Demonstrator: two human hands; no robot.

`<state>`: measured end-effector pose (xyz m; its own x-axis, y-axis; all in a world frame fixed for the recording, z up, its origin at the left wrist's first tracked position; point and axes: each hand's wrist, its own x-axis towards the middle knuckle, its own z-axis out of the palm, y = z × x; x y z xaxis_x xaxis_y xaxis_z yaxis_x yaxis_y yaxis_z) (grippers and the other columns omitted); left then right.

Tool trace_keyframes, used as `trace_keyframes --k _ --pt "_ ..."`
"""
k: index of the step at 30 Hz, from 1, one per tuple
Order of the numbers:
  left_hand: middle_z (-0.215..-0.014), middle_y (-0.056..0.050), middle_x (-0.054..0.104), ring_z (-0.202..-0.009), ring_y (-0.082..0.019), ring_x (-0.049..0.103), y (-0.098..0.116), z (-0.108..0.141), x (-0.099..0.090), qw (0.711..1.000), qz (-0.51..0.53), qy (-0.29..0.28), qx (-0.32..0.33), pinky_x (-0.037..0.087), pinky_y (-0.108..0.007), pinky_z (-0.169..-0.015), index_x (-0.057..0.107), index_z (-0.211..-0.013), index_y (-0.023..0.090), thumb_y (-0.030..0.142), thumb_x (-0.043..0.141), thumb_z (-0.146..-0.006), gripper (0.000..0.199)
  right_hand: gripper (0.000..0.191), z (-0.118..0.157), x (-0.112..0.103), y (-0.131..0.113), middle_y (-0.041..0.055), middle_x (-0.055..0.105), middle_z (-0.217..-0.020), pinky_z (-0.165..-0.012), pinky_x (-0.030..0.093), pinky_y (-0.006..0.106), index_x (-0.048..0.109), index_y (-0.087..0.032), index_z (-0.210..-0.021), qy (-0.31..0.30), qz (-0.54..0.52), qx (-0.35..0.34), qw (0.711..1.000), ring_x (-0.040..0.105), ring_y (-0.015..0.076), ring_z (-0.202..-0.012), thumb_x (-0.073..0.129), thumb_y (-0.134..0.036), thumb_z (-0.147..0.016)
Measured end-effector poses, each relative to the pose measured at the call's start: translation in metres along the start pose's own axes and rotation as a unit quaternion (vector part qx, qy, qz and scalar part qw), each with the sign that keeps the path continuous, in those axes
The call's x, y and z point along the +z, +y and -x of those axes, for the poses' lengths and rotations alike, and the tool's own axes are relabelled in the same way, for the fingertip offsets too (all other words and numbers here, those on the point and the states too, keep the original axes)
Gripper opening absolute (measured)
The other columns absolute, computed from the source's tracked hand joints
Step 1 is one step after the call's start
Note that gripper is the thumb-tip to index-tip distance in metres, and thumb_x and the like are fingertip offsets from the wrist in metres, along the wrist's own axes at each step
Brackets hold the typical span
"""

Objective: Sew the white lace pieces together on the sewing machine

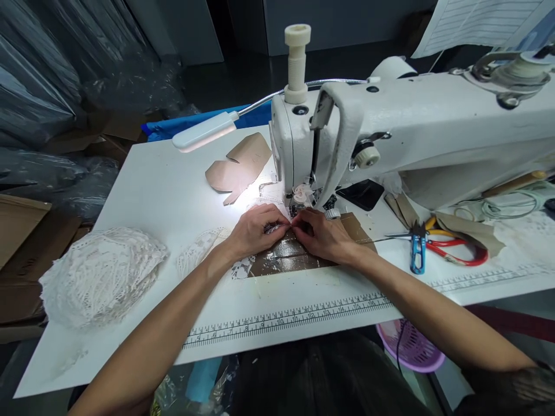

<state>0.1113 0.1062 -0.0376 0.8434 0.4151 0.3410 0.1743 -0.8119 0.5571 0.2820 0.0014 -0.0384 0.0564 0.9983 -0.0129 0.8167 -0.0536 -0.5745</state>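
Just in front of the presser foot of a white sewing machine (368, 124), my two hands meet with fingertips almost touching. My left hand (259, 230) is closed in a pinch on the edge of a piece of white lace (203, 245), which trails off to the left under my wrist. Thumb and forefinger of my right hand (318, 231) pinch the same lace close to the needle; the pinched edge is mostly hidden by the fingers. Beneath both hands lies a shiny brown taped sheet (286, 260). A pale ribbon-like piece (302, 193) sits by the needle.
A heap of white lace (104, 277) lies at left on the white table (143, 173). Brown paper patterns (238, 167) lie behind, under a lamp (206, 132). Blue thread snips (417, 248) and red-handled scissors (459, 251) are at right, near a dark phone (362, 193). A printed ruler (286, 318) runs along the front.
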Motion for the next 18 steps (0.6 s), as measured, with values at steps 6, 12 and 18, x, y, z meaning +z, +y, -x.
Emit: trace_keyframes --k 6,12,18 --pt "-0.083 -0.003 0.069 -0.077 -0.015 0.062 0.0044 -0.0005 -0.0014 1.0 0.002 -0.008 -0.004 0.05 -0.032 -0.073 0.064 -0.084 0.018 0.019 0.056 -0.086 0.008 0.013 -0.0004 0.001 -0.0031 0.0055 0.067 -0.089 -0.056 0.034 0.027 0.06 -0.02 -0.096 0.014 0.018 -0.002 1.0 0.057 0.017 -0.07 0.05 -0.025 -0.089" --pt "-0.085 -0.002 0.068 -0.076 -0.014 0.059 0.0034 -0.0002 -0.0015 0.999 0.021 -0.018 -0.017 0.049 -0.031 -0.073 0.061 -0.086 0.019 0.018 0.053 -0.088 0.009 0.015 0.001 0.002 -0.0087 0.005 0.068 -0.088 -0.055 0.032 0.028 0.06 -0.02 -0.099 0.039 0.027 0.021 0.999 0.056 0.0166 -0.066 0.05 -0.027 -0.09" --pt "-0.087 -0.004 0.07 -0.078 -0.014 0.061 -0.0011 0.0005 -0.0007 0.999 0.05 -0.01 -0.004 0.05 -0.029 -0.071 0.064 -0.089 0.018 0.019 0.057 -0.088 0.007 0.016 0.0018 0.0015 -0.0076 0.0045 0.068 -0.085 -0.055 0.034 0.028 0.061 -0.021 -0.099 0.044 0.009 0.025 0.999 0.057 0.0168 -0.064 0.05 -0.028 -0.09"
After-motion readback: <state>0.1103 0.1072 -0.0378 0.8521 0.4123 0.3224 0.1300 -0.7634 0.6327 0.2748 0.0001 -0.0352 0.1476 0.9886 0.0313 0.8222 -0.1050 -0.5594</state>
